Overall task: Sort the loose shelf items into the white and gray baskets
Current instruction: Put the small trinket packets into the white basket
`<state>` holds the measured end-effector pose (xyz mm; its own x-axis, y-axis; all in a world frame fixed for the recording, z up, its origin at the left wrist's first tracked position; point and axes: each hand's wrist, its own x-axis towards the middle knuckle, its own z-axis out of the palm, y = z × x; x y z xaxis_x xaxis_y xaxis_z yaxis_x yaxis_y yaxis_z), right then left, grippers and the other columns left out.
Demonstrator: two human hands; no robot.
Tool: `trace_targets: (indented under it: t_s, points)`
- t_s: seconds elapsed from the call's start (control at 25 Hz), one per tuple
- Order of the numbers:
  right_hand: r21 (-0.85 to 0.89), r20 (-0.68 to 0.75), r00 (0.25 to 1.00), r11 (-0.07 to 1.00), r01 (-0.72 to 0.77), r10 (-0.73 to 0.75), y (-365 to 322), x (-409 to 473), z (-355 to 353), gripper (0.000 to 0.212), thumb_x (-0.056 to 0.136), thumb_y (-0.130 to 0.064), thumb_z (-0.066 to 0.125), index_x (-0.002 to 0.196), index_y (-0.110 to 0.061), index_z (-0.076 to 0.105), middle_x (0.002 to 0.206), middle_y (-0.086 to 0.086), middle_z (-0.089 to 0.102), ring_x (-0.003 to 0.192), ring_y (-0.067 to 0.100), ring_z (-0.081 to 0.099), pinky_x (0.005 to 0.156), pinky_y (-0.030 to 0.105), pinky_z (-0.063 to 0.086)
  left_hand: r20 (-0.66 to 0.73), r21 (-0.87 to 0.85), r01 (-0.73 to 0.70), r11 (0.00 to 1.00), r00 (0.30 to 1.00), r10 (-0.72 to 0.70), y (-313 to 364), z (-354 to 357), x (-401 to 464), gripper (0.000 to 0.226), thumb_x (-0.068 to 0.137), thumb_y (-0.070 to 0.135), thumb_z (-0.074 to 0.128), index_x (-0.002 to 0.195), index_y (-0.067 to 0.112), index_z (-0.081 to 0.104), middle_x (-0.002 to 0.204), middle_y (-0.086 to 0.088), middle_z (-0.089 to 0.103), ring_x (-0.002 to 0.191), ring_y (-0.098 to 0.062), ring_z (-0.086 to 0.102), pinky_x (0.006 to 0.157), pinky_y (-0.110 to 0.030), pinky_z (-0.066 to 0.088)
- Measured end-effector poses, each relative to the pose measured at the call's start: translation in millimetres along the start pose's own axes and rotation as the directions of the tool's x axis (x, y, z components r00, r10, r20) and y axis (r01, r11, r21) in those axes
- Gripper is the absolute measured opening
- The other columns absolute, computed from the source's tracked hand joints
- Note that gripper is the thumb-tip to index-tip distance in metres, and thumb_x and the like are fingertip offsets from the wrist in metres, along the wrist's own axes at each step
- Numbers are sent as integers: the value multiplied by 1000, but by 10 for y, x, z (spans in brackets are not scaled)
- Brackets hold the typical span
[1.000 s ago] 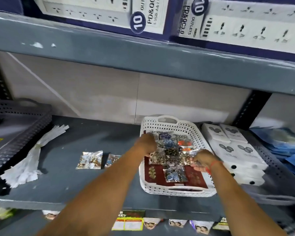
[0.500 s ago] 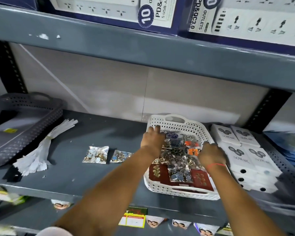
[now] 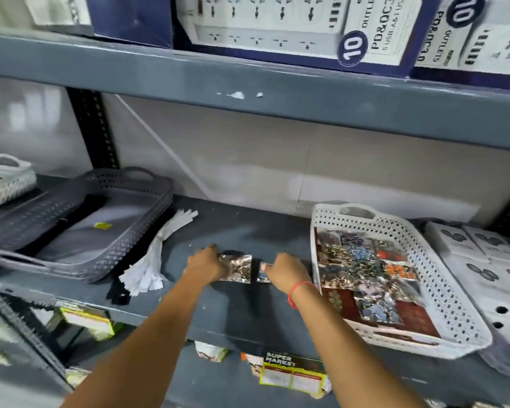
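The white basket (image 3: pixel 442 278) sits on the right of the grey shelf, filled with shiny trinket packets and dark red cards. The gray basket (image 3: pixel 136 231) stands tilted at the left. Two small clear packets lie on the shelf between them. My left hand (image 3: pixel 205 263) rests on the left edge of the larger packet (image 3: pixel 238 267), fingers curled on it. My right hand (image 3: pixel 287 270) covers most of the smaller packet (image 3: pixel 262 276), of which only a sliver shows. Whether either packet is lifted I cannot tell.
A bundle of white strips (image 3: pixel 156 254) lies beside the gray basket, over a black strip (image 3: pixel 118 294). White boxes (image 3: pixel 483 260) are stacked to the right of the white basket. Power-strip boxes (image 3: pixel 292 28) fill the shelf above. A lower shelf holds printed cards (image 3: pixel 292 375).
Both hands left the white basket and moved left to the two packets lying on the shelf. The view swung left, so the gray basket shows more fully.
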<state>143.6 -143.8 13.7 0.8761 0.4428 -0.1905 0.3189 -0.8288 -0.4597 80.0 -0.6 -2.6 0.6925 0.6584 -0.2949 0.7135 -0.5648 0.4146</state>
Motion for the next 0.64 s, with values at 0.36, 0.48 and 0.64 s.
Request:
trace_targets:
  t_s: [0.36,0.48,0.64]
  points:
    - [399,-30,966,889,-224,257,116,162,149,70,77,-3,68,137,-3,33,134,22,51,114,34,56,86,36,49,136,-499,49,865,990,22,-65,22,30,16,73,-1,72,76,6,58,72,-14,59,61,-21,56,52,-24,43]
    - [659,65,958,708,-252,280,125,113,108,78,77,6,66,143,-10,28,138,18,45,100,28,54,67,34,52,237,-629,154,762,971,-1,-124,-94,-2,39,82,-5,63,60,15,39,47,-1,53,37,-8,42,40,-14,27]
    - [807,99,977,559,-190,189,59,-63,-243,73,82,11,59,144,-12,27,142,14,37,112,31,54,78,34,50,225,-774,128,620,971,80,-12,-379,-97,34,84,-4,63,65,17,44,35,9,60,26,2,47,33,-9,37]
